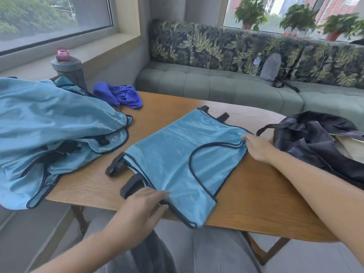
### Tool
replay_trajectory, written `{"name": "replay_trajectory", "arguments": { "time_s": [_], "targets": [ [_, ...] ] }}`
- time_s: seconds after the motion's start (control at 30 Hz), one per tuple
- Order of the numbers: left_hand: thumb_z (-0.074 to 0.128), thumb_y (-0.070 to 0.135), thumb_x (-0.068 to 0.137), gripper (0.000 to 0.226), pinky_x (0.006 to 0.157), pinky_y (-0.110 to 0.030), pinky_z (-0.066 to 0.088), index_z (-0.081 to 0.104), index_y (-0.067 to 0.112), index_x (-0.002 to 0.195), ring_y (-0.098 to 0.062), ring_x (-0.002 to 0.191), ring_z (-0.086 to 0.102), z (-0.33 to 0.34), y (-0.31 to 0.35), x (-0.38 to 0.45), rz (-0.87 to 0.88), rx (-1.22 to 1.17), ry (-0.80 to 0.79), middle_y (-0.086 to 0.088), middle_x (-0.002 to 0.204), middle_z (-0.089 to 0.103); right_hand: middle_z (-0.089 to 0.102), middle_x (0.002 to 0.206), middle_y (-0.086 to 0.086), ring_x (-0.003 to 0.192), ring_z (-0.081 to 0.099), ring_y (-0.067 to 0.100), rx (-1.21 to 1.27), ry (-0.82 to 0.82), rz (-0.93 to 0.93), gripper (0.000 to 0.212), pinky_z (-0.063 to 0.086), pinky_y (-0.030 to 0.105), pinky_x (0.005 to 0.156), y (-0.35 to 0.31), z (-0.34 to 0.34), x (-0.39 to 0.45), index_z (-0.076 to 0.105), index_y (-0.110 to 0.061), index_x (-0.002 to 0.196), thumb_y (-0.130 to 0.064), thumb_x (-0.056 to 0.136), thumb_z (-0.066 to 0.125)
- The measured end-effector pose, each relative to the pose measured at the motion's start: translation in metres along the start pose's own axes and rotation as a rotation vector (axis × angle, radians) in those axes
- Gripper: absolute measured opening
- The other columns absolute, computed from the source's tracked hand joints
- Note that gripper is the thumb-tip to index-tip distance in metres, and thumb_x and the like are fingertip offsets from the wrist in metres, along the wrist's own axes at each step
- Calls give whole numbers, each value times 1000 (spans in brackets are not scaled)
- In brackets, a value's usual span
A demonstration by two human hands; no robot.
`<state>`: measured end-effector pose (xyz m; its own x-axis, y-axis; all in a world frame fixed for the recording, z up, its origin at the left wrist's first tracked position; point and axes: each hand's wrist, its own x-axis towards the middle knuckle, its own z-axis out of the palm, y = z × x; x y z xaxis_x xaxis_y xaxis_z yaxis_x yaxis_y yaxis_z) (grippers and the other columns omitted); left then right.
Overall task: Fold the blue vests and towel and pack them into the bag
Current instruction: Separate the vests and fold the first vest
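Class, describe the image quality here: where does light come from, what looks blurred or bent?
Head view: daylight enters through the windows; sheen on the flat vest; left hand slightly motion-blurred; wide-angle lens bends the table edge and frame margins.

1. Flat vest (177, 154) – centre of table (256, 194), near edge overhanging.
2. Vest pile (49, 125) left; towel (120, 94) behind it (far-left corner).
3. Bag (315, 138) at right – sofa (216, 85) behind table.
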<state>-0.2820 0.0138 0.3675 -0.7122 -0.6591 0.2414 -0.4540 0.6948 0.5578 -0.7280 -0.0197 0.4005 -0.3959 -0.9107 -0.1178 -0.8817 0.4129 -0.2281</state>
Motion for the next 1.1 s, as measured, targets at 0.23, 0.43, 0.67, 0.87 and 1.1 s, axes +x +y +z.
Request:
{"name": "replay_trajectory", "arguments": {
  "time_s": [0.23,0.43,0.67,0.87,1.1],
  "targets": [
    [58,30,100,16,90,-23,48,67,28,114,-3,104,59,7,10,50,65,61,55,17,111,68,52,145,14,135,46,31,104,202,-92,46,37,39,110,-61,7,-7,51,-10,138,-4,93,48],
    [60,21,100,29,107,-39,45,67,20,128,-22,124,59,-33,-70,76,-42,304,-33,1,131,67,25,165,4,153,19,21,92,-43,-190,66,19,39,124,-106,56,-119,23,-20,159,-56,104,33],
    [3,57,98,68,127,-31,8,17,38,162,-3,155,4,-36,-88,36,-86,362,-264,20,165,6,-23,165,-14,150,-27,5,-165,-135,-323,74,-7,40,126,-70,67,-123,-11,-40,159,-72,94,5],
    [4,75,91,83,124,-25,2,7,36,163,-11,157,0,-18,-49,3,-97,390,-256,12,169,-1,-6,170,-6,156,-6,14,-381,-76,-387,104,6,40,127,-47,45,-91,0,-34,162,-86,74,-24],
    [43,85,88,103,127,-30,5,-2,31,163,-4,155,-11,-48,-51,-31,148,405,-399,19,169,-10,65,125,1,121,54,21,62,382,-359,38,43,38,103,-49,51,-166,64,-14,125,-40,103,47]
  ]
}}
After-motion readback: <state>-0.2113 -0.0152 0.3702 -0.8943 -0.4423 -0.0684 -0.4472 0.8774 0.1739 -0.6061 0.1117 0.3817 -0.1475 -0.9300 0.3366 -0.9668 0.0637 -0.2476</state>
